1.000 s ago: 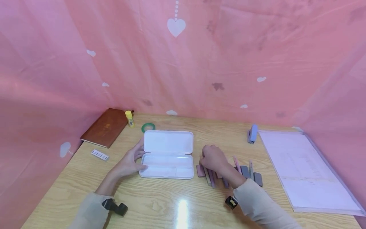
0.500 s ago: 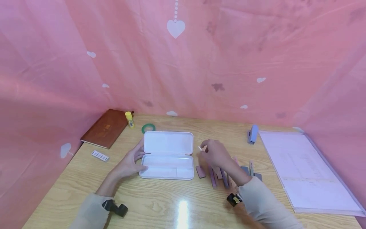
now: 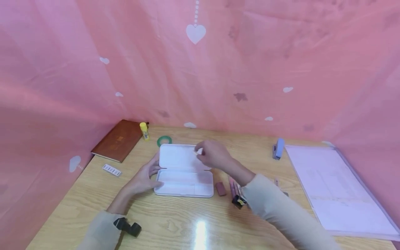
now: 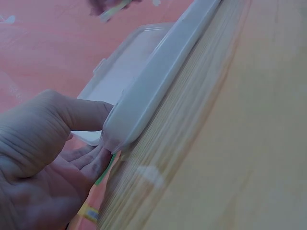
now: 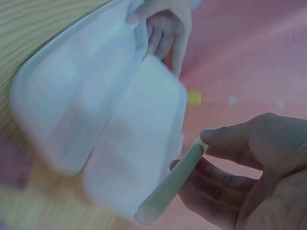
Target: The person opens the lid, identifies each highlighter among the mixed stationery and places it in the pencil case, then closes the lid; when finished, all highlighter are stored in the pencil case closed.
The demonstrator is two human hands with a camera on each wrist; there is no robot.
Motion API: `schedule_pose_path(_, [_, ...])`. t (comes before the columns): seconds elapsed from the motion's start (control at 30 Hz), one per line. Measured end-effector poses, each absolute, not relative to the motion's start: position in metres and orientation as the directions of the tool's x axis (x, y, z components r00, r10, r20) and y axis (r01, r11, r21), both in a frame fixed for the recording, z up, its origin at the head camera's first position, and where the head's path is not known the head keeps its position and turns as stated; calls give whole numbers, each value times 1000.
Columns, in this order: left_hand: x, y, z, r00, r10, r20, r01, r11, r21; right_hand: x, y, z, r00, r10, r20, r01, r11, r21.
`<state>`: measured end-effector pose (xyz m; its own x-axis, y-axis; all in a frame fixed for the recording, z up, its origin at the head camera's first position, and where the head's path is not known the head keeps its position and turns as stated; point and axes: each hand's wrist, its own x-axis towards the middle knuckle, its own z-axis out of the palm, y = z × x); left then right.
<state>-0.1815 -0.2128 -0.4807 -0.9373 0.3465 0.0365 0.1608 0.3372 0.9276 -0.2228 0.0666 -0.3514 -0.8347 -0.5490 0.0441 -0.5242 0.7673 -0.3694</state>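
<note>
An open white pencil case lies on the table with its lid folded back; no pens show in its tray. At its left end, my left hand grips the tray's side, thumb over the rim and fingers on the outer side, as the left wrist view shows. Above the lid's right part, my right hand pinches a pale green pen between thumb and fingers. A dusky-pink block like an eraser lies to the right of the case. Beside it, several pink and purple pens are partly hidden by my right forearm.
Behind the case are a green tape roll and a yellow glue stick. A brown notebook and small white block lie left. A blue stapler and papers in a clear folder are at the right.
My right hand has picked the pale green pen from the group on the right and carried it left, over the open lid. My left hand stays on the case.
</note>
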Motion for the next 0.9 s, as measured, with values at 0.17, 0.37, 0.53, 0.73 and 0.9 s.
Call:
schedule_pose_path(0.17, [-182,-208,-480,-942,336,16,133,328,935,-225,24,-349,-763,-645,35,-615,709,-345])
schedule_pose_path(0.37, [-186,-203,-480,-932,362,21,143,314,938,-221,-3,-370,-697,-717,25,-680,649,-342])
schedule_pose_path(0.53, [-185,-204,-478,-929,370,29,151,304,941,-219,-17,-397,-686,-728,-23,-686,657,-312])
schedule_pose_path(0.73, [-185,-202,-480,-923,384,16,135,285,949,-210,-26,-419,-696,-714,-73,-693,695,-194])
schedule_pose_path(0.9, [-187,-199,-479,-920,391,33,145,262,954,-206,-26,-422,-714,-693,-97,-678,720,-150])
